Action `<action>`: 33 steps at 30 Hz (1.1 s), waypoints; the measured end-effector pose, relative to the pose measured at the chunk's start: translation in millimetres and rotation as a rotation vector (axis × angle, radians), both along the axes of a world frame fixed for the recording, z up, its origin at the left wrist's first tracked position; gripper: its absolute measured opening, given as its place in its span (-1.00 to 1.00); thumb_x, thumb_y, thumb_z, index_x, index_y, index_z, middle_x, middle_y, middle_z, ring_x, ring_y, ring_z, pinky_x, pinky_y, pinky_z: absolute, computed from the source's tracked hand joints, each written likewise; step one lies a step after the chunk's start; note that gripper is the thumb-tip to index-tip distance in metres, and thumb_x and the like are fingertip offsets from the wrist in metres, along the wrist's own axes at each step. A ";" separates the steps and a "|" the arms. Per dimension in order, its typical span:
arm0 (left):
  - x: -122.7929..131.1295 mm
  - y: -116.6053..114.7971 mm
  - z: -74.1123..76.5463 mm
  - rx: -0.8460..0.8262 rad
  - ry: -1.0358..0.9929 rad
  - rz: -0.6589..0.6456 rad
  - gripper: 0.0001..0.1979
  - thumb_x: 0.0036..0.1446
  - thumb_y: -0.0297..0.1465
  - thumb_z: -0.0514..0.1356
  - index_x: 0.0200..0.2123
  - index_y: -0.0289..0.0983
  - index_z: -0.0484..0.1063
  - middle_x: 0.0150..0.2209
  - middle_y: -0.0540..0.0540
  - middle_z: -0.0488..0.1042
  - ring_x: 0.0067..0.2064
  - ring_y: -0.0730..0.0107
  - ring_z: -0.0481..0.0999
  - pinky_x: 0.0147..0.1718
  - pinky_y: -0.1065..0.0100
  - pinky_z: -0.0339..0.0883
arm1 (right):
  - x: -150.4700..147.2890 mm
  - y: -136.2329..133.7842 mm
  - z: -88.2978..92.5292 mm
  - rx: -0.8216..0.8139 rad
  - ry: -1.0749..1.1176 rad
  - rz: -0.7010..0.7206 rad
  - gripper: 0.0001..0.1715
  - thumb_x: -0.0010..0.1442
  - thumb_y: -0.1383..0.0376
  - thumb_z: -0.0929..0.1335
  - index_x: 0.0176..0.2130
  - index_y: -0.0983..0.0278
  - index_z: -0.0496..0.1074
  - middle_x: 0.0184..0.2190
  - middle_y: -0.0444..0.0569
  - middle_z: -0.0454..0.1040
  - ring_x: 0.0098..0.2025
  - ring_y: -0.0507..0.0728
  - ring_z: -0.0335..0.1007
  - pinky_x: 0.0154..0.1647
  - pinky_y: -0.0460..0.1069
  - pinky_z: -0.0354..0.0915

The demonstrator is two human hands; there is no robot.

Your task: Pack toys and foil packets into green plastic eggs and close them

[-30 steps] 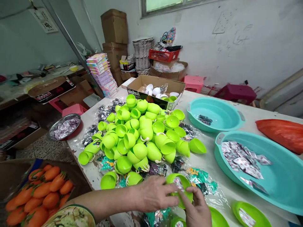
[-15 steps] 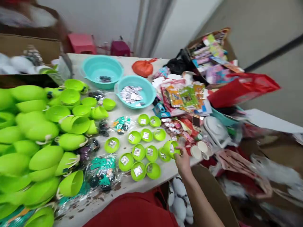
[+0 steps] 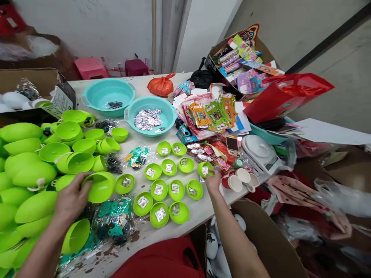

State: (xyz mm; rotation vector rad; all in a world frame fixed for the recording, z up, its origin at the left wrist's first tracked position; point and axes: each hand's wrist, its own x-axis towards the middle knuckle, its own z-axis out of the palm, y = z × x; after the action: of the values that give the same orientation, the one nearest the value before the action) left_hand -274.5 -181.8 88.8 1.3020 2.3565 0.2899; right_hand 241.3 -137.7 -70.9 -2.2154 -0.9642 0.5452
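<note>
Lower left, the left hand [image 3: 71, 197] has its fingers curled over a green shell [image 3: 101, 187] at the edge of the heap [image 3: 26, 170]. Centre frame, the right hand [image 3: 213, 182] pinches the end cup [image 3: 204, 168], packet inside, down on the bench [image 3: 203, 210].

No legible text; print on cardboard box [image 3: 59, 101] and colourful packets [image 3: 216, 112] too blurred.

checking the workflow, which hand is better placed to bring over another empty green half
Left, likely: the left hand grips an empty green half by the pile; the right hand is away on a filled half.
</note>
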 end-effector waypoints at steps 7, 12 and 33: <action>57.5 1.0 -39.9 0.086 -0.142 -0.285 -0.62 0.16 -0.15 0.02 -0.07 -0.17 0.46 -0.32 -0.03 0.60 -0.36 0.24 0.54 -0.39 0.39 0.31 | 23.6 -1.2 -9.8 -0.098 -0.020 0.094 -0.69 0.30 0.18 0.35 -0.03 0.31 0.42 -0.05 0.02 0.46 -0.08 0.16 0.44 -0.05 0.15 0.41; 72.4 5.2 -39.1 0.044 -0.132 -0.269 -0.63 0.16 -0.15 0.01 -0.09 -0.16 0.45 -0.37 -0.01 0.58 -0.41 0.27 0.52 -0.42 0.41 0.27 | 31.2 5.2 -7.7 -0.064 0.015 0.198 -0.68 0.28 0.16 0.36 -0.05 0.31 0.42 -0.08 0.02 0.47 -0.10 0.15 0.45 -0.06 0.15 0.41; 160.9 -1.0 -71.7 -0.028 -0.255 -0.495 -0.73 0.17 -0.30 0.00 -0.16 -0.21 0.42 -0.40 -0.06 0.54 -0.38 0.23 0.49 -0.37 0.34 0.24 | 20.0 -71.0 22.2 -0.197 0.224 -0.128 -0.62 -0.15 0.07 0.47 -0.44 0.22 0.30 -0.61 -0.15 0.36 -0.54 0.14 0.38 -0.51 0.01 0.33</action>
State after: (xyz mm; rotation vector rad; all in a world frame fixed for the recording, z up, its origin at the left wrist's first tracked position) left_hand -113.6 -182.8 17.1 1.6689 1.7563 0.2477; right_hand 261.3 -208.7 -48.7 -2.3082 -0.6725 0.8392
